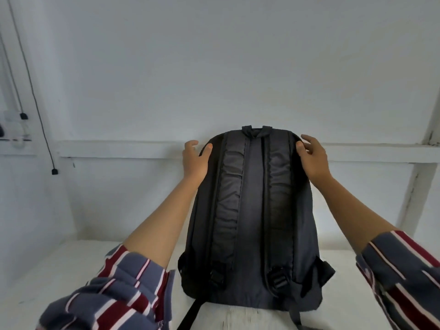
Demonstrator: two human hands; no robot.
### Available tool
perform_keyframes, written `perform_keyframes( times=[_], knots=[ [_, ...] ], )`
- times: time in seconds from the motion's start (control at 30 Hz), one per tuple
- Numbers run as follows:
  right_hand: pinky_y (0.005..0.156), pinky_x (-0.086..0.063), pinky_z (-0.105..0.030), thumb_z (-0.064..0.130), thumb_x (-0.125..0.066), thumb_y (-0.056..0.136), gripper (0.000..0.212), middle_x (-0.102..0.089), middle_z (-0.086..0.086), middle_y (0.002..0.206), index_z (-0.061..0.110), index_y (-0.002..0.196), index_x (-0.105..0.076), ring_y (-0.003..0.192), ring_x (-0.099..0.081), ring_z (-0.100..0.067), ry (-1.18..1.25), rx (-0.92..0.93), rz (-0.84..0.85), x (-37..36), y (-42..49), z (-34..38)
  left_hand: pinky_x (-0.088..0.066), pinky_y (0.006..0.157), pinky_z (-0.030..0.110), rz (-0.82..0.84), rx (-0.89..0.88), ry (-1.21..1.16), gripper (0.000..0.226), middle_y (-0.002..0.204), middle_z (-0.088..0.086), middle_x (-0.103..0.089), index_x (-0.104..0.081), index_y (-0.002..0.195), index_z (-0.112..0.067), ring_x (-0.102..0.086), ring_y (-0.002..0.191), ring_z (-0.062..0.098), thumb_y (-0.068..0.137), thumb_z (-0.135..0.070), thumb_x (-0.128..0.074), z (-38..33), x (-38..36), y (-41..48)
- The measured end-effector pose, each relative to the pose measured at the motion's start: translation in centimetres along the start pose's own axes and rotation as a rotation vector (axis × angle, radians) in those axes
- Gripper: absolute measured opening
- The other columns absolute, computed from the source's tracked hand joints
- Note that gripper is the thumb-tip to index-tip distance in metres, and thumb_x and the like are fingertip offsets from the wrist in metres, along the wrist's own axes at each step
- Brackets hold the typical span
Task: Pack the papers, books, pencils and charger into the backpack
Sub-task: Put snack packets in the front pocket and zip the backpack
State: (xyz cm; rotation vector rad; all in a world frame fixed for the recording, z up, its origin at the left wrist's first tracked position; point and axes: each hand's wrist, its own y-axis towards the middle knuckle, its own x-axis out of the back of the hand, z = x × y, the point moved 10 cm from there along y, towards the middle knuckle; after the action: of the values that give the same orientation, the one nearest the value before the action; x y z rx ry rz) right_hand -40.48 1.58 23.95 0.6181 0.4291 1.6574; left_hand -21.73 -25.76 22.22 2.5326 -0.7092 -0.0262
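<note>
A dark backpack [253,210] stands upright on the white table [71,270], with its back panel and two padded shoulder straps facing me. My left hand [194,160] is at its top left corner; the thumb touches the fabric and the curled fingers stay just off the edge. At the top right corner my right hand [313,158] lays its thumb on the bag, the fingers loosely spread beside it. No papers, books, pencils or charger are in view, and whether the bag's zip is open is hidden.
A white wall with a horizontal ledge [119,148] rises right behind the bag. Thin black cables [35,101] hang at the far left, and one ends in a small plug [55,171]. A white post [414,194] stands at the right.
</note>
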Motion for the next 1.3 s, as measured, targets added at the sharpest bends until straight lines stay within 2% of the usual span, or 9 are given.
perform_keyframes(
  times=[0.1,0.23,0.37,0.47,0.57,0.7,0.87,1.1,1.3],
  knots=[
    [0.102,-0.039,-0.032,0.033,-0.054,0.093,0.054,-0.047,-0.006,0.138,0.016,0.141,-0.037,0.121,-0.05,-0.022,0.022,-0.131,0.045,0.4,-1.3,-3.4,-0.041,0.092,0.032,0.104,0.12,0.046,0.034,0.102,0.0,-0.051,-0.05,0.114,-0.016,-0.051,0.094,0.015,0.092,-0.041,-0.053,3.6,-0.6,-1.0],
    [0.107,-0.035,-0.038,0.044,-0.054,0.09,0.066,-0.044,-0.01,0.14,0.01,0.142,-0.034,0.127,-0.044,-0.026,-0.048,-0.253,0.101,-0.1,-2.7,-6.5,-0.032,0.11,0.037,0.249,0.199,0.062,0.068,0.148,0.008,-0.035,-0.028,0.145,-0.012,-0.037,0.133,0.024,0.091,-0.046,-0.052,5.8,-2.4,-1.8],
    [0.107,-0.035,-0.035,0.047,-0.056,0.088,0.069,-0.045,-0.009,0.141,0.007,0.141,-0.036,0.127,-0.044,-0.025,0.082,-0.363,0.185,-2.3,-2.5,-7.4,-0.031,0.11,0.037,0.233,0.307,-0.114,0.074,0.149,0.005,-0.033,-0.027,0.146,-0.012,-0.036,0.134,0.024,0.089,-0.051,-0.053,6.8,-3.5,-1.8],
    [0.093,-0.045,-0.033,0.042,-0.059,0.088,0.049,-0.061,-0.013,0.118,0.001,0.116,-0.059,0.103,-0.057,-0.025,0.193,-0.412,0.121,-3.4,-2.1,-7.8,-0.036,0.1,0.03,0.146,0.371,-0.248,0.066,0.14,0.007,-0.044,-0.037,0.14,-0.006,-0.044,0.125,0.023,0.091,-0.046,-0.053,7.3,-4.1,-1.5],
    [0.089,-0.051,-0.042,0.033,-0.058,0.091,0.043,-0.065,-0.022,0.092,-0.01,0.095,-0.06,0.085,-0.061,-0.033,0.174,-0.387,-0.058,-3.2,-1.9,-8.6,-0.044,0.079,0.025,0.082,0.375,-0.316,0.039,0.102,0.003,-0.061,-0.062,0.105,-0.009,-0.055,0.091,0.017,0.09,-0.044,-0.055,7.7,-4.3,-1.0],
    [0.07,-0.045,-0.025,0.025,-0.052,0.095,0.027,-0.053,-0.002,0.071,0.0,0.088,-0.06,0.064,-0.048,-0.01,0.275,-0.295,-0.155,-3.0,-2.0,-7.4,-0.04,0.064,0.03,-0.051,0.325,-0.404,0.039,0.063,0.002,-0.042,-0.044,0.062,-0.014,-0.041,0.062,0.016,0.089,-0.038,-0.059,7.6,-3.4,-0.5],
    [0.062,-0.045,-0.008,0.021,-0.053,0.095,0.018,-0.057,0.003,0.076,0.014,0.079,-0.056,0.067,-0.053,-0.004,0.422,-0.118,-0.235,-1.1,-0.6,-2.4,-0.026,0.048,0.02,-0.121,0.146,-0.516,0.046,0.055,-0.004,-0.029,-0.031,0.055,-0.018,-0.028,0.049,0.007,0.093,-0.029,-0.056,2.7,-2.6,0.6],
    [0.075,-0.047,-0.019,0.024,-0.053,0.094,0.017,-0.058,0.003,0.078,0.014,0.081,-0.058,0.073,-0.054,-0.007,0.489,-0.134,-0.214,-1.3,-0.5,-3.9,-0.019,0.043,0.017,-0.124,0.145,-0.617,0.054,0.041,-0.016,-0.022,-0.022,0.054,-0.019,-0.02,0.039,0.003,0.09,-0.029,-0.06,2.9,-3.2,0.2],
    [0.067,-0.048,-0.012,0.023,-0.052,0.095,0.018,-0.059,0.003,0.076,0.02,0.078,-0.055,0.068,-0.054,-0.004,0.561,-0.091,-0.216,-1.7,-0.1,-3.1,-0.023,0.042,0.016,-0.187,0.099,-0.589,0.053,0.045,-0.011,-0.027,-0.026,0.052,-0.018,-0.024,0.041,0.003,0.088,-0.031,-0.063,2.2,-3.2,1.2]
  ],
)
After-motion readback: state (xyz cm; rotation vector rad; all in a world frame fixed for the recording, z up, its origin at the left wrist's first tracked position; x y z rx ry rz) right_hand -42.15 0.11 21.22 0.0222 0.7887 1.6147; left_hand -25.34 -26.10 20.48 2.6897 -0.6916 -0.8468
